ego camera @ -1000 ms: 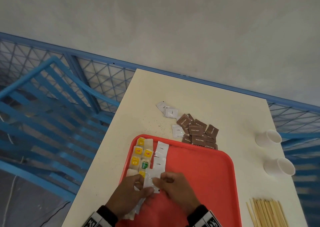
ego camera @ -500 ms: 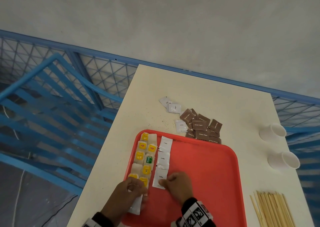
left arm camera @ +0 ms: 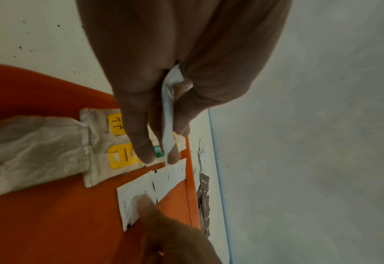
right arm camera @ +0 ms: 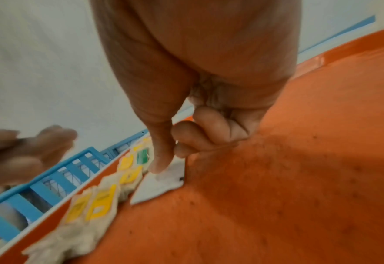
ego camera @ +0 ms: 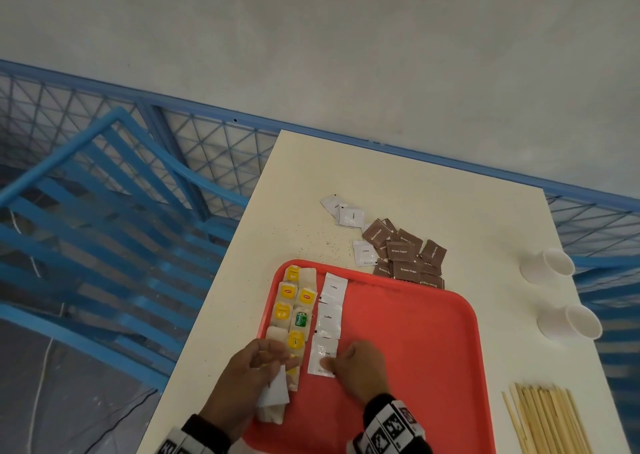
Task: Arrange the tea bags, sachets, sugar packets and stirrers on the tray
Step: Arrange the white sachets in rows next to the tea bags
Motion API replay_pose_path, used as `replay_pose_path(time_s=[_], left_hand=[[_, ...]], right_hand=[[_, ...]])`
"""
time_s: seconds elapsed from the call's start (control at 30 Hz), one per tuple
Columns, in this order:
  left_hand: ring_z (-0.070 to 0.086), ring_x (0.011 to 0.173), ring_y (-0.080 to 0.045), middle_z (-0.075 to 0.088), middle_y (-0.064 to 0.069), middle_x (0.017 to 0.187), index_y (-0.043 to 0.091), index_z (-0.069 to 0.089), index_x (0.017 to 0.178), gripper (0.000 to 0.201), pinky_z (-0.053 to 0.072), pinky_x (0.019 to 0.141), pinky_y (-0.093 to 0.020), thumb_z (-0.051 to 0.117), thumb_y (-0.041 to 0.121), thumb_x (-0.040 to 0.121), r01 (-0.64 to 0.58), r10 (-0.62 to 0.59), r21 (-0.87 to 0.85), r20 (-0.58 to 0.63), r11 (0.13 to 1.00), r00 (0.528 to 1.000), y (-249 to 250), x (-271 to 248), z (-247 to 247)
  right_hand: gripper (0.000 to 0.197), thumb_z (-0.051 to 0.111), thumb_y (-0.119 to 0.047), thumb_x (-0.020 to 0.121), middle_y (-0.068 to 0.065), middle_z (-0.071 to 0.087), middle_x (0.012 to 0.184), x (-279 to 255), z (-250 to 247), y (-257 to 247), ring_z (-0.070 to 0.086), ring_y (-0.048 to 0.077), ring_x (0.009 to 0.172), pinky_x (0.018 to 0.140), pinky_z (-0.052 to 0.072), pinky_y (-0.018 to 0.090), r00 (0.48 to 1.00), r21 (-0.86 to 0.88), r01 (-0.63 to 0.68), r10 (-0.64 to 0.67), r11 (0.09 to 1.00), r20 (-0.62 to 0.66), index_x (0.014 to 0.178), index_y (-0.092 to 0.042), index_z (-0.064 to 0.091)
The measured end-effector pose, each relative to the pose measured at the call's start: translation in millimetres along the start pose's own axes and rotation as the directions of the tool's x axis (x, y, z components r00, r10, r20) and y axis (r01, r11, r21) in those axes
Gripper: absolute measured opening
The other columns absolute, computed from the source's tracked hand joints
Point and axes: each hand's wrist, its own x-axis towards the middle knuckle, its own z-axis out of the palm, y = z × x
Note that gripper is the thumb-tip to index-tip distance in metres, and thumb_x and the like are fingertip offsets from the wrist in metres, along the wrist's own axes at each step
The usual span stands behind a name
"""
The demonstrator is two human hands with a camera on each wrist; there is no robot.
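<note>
1. My right hand [ego camera: 360,367] has a fingertip pressed flat on the nearest coffee sachet [ego camera: 322,356], which lies on the red tray [ego camera: 415,349] as the third in a white column; the other fingers are curled under and grip nothing.
2. My left hand [ego camera: 252,370] pinches another white sachet [left arm camera: 169,125] between thumb and fingers, held on edge just above the tea bags [ego camera: 294,301].
3. The tea bags lie in two rows along the tray's left side, touching one another, with the sachet column [ego camera: 330,306] just beside them (neat enough from here).
4. By my reckoning we are well under halfway: tea bags look placed, three sachets are down, one is in hand.
5. Left on the table [ego camera: 415,183]: a few loose sachets [ego camera: 349,216] and a heap of brown sugar packets [ego camera: 405,252] just beyond the tray's far edge.
6. The wooden stirrers [ego camera: 550,419] lie untouched, to the right of the tray.
7. Two paper cups [ego camera: 554,266] stand further right, apart from everything else.
</note>
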Motion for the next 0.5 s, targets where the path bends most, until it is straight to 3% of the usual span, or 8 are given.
replay_pose_path(time_s=[0.1,0.2,0.27,0.33,0.4,0.5], left_hand=[[0.068,0.111,-0.022,0.074,-0.01,0.113,0.005,0.063,0.108,0.019,0.051,0.1,-0.042,0.06,-0.001,0.09,-0.083,0.085,-0.046,0.039,0.995,0.996,6.7,-3.4,2.9],[0.064,0.118,-0.019,0.071,-0.005,0.12,0.011,0.063,0.113,0.041,0.05,0.102,-0.04,0.073,0.022,0.074,-0.124,0.133,-0.091,0.11,0.988,0.985,11.2,-7.8,11.7],[0.064,0.118,-0.015,0.071,-0.002,0.122,0.012,0.061,0.118,0.045,0.051,0.1,-0.038,0.071,0.023,0.075,-0.101,0.121,-0.128,0.162,0.987,0.979,13.4,-10.5,22.1],[0.065,0.117,-0.015,0.071,-0.001,0.122,0.014,0.061,0.121,0.038,0.049,0.102,-0.042,0.065,0.02,0.084,-0.068,0.094,-0.15,0.179,0.986,0.979,13.5,-12.0,28.7],[0.067,0.112,-0.014,0.073,0.0,0.117,0.016,0.067,0.116,0.029,0.053,0.096,-0.04,0.063,0.022,0.088,-0.093,0.106,-0.093,0.142,0.991,0.984,11.8,-13.0,29.0],[0.073,0.093,-0.016,0.078,-0.001,0.096,0.012,0.074,0.096,0.011,0.061,0.078,-0.036,0.065,0.016,0.09,-0.105,0.099,0.086,0.065,0.991,0.993,8.1,-15.8,23.8]], right_hand=[[0.039,0.08,-0.044,0.073,-0.006,0.055,0.057,-24.0,-13.1,-8.1,0.045,0.002,0.051,0.05,0.036,0.016,0.988,0.103,0.147,-0.14,0.984,-0.068,0.061,-0.017,0.055],[0.033,0.076,-0.05,0.074,-0.006,0.069,0.063,-55.3,-23.4,-22.7,0.052,-0.002,0.052,0.052,0.042,0.018,0.955,0.257,0.249,-0.281,0.934,0.093,0.074,-0.017,0.072],[0.027,0.079,-0.041,0.075,-0.006,0.066,0.06,-68.1,-22.3,-26.1,0.05,0.0,0.05,0.053,0.041,0.02,0.928,0.325,0.233,-0.31,0.917,0.208,0.075,-0.014,0.074],[0.019,0.081,-0.029,0.076,-0.007,0.063,0.057,-71.1,-21.2,-22.6,0.048,0.001,0.05,0.055,0.04,0.021,0.933,0.376,0.221,-0.308,0.9,0.188,0.07,-0.013,0.073],[0.016,0.079,-0.023,0.079,-0.006,0.069,0.062,-70.6,-25.5,-16.2,0.054,0.0,0.055,0.059,0.044,0.019,0.941,0.428,0.209,-0.3,0.879,0.157,0.072,-0.009,0.074],[0.013,0.075,-0.025,0.083,-0.005,0.075,0.075,-68.5,-37.2,-7.1,0.063,-0.001,0.069,0.068,0.049,0.02,0.938,0.436,0.216,-0.309,0.874,0.155,0.079,-0.013,0.078]])
